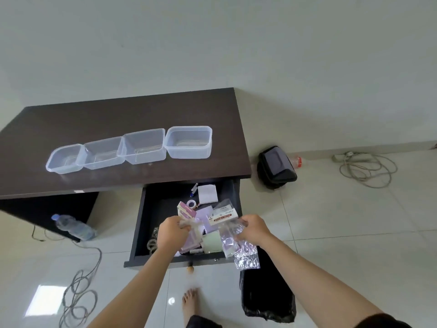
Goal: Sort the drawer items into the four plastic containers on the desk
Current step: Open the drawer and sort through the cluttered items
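Observation:
Several clear plastic containers [144, 147] stand in a row on the dark desk [118, 114], all holding nothing. Below the desk's right end the drawer [151, 209] is pulled out, full of small items: a sticky-note pack [222, 218], a white pad [207, 194], a pen [194, 189], a tape roll [191, 204], a purple booklet [185, 210]. My left hand [172, 233] pinches a clear wrapper over the drawer. My right hand [253, 229] grips clear plastic bags [238, 249] that hang over the drawer's front right corner.
A water bottle [74, 227] stands on the floor under the desk. Cables [80, 287] coil on the tiles at left, and another cable with a power strip [364, 166] lies at right. A black bin [275, 165] stands beside the desk, a black bag [267, 287] below the drawer. My foot [189, 301] is on the floor.

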`<action>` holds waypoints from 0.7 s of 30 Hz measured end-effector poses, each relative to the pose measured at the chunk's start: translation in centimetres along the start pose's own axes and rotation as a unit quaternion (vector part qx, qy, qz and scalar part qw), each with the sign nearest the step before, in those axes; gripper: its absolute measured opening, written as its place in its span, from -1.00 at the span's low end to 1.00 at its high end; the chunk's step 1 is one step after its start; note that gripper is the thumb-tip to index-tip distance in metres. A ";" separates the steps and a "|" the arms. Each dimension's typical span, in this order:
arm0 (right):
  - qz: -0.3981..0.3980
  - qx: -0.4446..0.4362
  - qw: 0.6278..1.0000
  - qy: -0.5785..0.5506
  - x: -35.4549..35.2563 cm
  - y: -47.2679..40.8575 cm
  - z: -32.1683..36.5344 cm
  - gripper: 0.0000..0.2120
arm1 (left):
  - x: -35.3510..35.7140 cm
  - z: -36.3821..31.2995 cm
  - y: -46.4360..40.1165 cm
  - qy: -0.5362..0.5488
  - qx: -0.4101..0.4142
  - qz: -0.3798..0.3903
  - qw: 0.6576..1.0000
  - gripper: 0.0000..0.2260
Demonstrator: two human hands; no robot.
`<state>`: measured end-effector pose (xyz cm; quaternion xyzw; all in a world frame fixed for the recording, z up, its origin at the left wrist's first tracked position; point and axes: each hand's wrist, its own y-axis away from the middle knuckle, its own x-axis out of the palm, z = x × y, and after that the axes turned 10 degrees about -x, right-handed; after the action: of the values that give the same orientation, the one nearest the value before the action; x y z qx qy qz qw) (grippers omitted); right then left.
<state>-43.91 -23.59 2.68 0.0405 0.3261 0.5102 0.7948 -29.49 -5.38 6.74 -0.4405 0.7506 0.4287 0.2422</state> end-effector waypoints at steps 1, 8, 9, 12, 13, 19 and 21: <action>-0.001 0.009 1.000 0.004 -0.3 0.2 -0.3 -0.85 | 0.1 -0.2 0.9 0.004 -0.006 -0.009 1.000 -0.68; -0.009 0.026 0.999 -0.046 -2.7 1.7 -2.1 -0.57 | 2.2 -1.7 5.7 0.015 -0.018 -0.014 1.000 -0.68; -0.013 0.030 0.998 -0.052 -3.0 2.0 -2.6 -0.60 | 2.6 -2.0 6.2 0.015 -0.014 -0.005 1.000 -0.71; -0.022 0.036 0.998 -0.051 -4.0 2.9 -4.9 -0.70 | 4.4 -3.2 7.6 0.015 0.004 0.033 0.999 -0.76; -0.028 0.034 0.998 -0.054 -4.5 3.3 -5.6 -0.66 | 5.1 -3.5 8.0 0.013 0.012 0.046 0.999 -0.76; -0.072 0.072 0.992 -0.068 -6.8 6.6 -10.5 -0.54 | 11.0 -4.6 10.0 0.039 0.023 0.135 0.990 -0.93; -0.086 0.089 0.990 -0.065 -7.4 7.8 -12.1 -0.55 | 13.1 -4.8 10.8 0.038 0.033 0.156 0.986 -0.92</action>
<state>-58.79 -29.33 -0.11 0.1159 0.3206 0.4054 0.8482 -45.33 -12.80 4.12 -0.3257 0.8329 0.4187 0.1579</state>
